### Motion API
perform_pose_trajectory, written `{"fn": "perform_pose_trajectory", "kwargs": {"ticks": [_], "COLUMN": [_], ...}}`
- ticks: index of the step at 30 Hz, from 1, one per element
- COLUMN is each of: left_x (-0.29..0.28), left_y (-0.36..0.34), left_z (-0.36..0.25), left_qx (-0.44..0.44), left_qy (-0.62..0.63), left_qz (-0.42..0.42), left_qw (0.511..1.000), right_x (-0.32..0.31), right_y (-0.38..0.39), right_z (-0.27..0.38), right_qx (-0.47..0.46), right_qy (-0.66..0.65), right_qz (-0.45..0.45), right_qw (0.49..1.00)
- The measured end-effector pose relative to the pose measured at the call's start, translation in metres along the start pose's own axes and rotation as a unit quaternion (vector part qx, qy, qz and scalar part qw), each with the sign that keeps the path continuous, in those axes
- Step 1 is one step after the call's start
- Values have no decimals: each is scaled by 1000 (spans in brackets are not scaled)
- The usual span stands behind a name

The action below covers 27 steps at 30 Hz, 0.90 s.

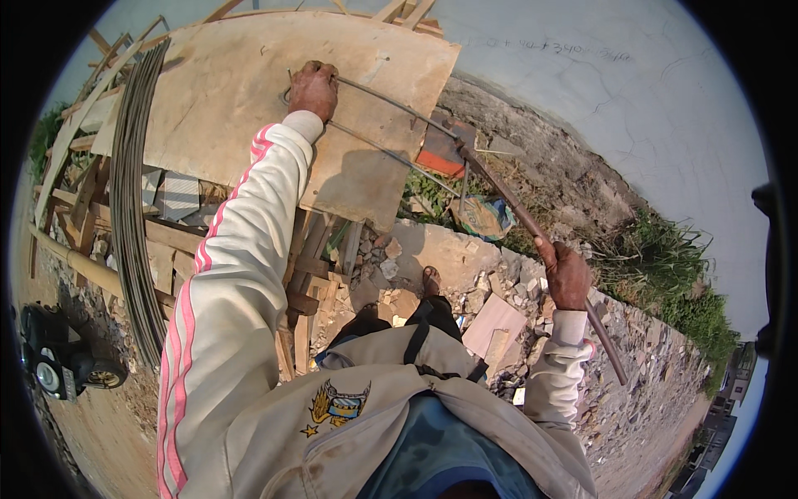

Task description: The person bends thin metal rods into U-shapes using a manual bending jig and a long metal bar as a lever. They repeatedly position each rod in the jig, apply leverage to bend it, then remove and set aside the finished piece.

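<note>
My left hand point(312, 90) is closed round the end of a thin bent steel rod point(374, 148), over a weathered plywood sheet point(208, 100). The rod has two long sides running toward the right, past the sheet's edge, with a short crosspiece hanging near the far end. My right hand point(564, 276) grips a long rusty pipe or bar point(507, 187), which slopes up to the left and meets the rod's upper side beside a red-orange object point(440, 158). Where they join is too small to make out exactly.
A bundle of long rods point(137, 183) lies over scrap timber point(87, 212) on the left. A motorbike point(58, 349) stands at lower left. Broken rubble point(507, 287) surrounds my feet, with a pale board point(490, 328), weeds point(665, 291) and a cracked grey wall point(632, 116) at the right.
</note>
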State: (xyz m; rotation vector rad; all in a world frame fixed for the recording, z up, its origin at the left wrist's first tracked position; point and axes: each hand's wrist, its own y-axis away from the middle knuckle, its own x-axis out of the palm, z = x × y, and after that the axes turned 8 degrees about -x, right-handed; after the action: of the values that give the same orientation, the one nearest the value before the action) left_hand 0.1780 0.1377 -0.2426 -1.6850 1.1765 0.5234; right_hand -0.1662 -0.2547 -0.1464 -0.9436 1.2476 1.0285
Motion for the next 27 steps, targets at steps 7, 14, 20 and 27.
{"fn": "perform_pose_trajectory", "kwargs": {"ticks": [7,14,20,27], "left_x": [-1,-1,-3,-1], "left_y": [-3,0,2,0], "left_z": [1,-1,-2,1], "left_qx": [19,8,0,3], "left_qy": [0,19,34,27], "left_qz": [22,6,6,-1], "left_qw": [1000,1000,999,1000], "right_x": [19,-6,-19,-17], "right_y": [60,38,33,34], "right_z": [55,14,9,10], "right_qx": [60,-100,-136,-132], "right_qy": [-9,-109,-127,-141], "right_qz": [-18,54,47,79], "right_qw": [998,988,981,978]}}
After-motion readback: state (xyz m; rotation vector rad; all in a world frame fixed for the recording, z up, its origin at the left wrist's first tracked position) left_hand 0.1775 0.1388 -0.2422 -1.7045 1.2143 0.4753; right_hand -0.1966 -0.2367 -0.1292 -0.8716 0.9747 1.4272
